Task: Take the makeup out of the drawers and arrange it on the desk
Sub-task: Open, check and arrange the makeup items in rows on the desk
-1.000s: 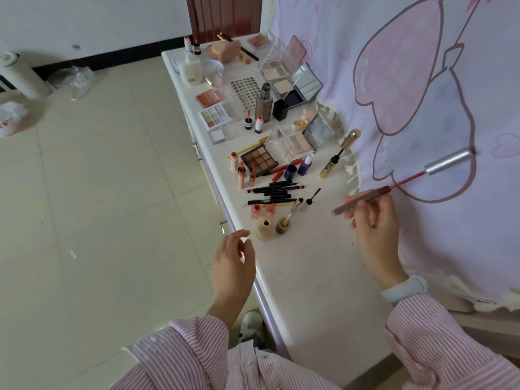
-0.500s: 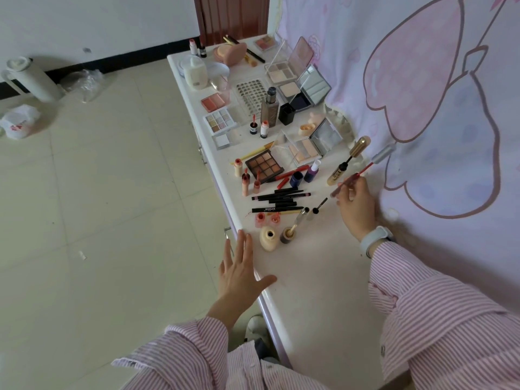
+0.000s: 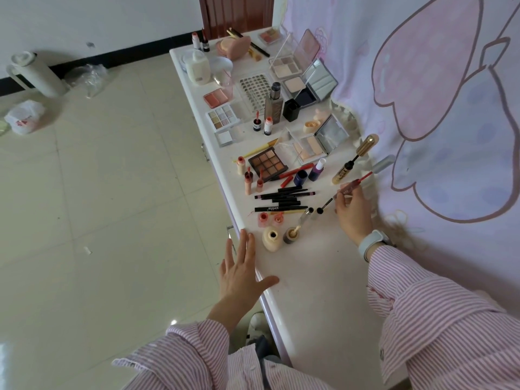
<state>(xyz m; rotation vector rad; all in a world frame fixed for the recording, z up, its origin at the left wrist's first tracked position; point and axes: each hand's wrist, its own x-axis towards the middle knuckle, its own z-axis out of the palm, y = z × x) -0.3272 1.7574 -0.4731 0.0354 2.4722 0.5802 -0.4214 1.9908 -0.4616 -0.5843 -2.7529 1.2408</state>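
Note:
My right hand (image 3: 351, 211) pinches a lip gloss tube (image 3: 363, 177) with a silver cap and holds it low over the white desk (image 3: 318, 277), beside the gold mascara (image 3: 353, 160). With its fingers spread flat, my left hand (image 3: 242, 270) rests on the desk's front edge. Makeup covers the far part of the desk: a brown palette (image 3: 267, 161), black pencils (image 3: 282, 199), small pink tubes (image 3: 249, 181), a beige bottle (image 3: 272, 239) and open compacts (image 3: 318, 140).
A pink and lilac printed cloth (image 3: 422, 94) hangs along the desk's right side. Drawer handles (image 3: 230, 235) show on the desk front. On the tiled floor at left stand a white flask (image 3: 36, 74) and plastic bags (image 3: 24, 116).
My right hand brought the lip gloss tube down from in front of the cloth to the desk by the mascara. My left hand opened from loosely curled and settled flat on the desk edge.

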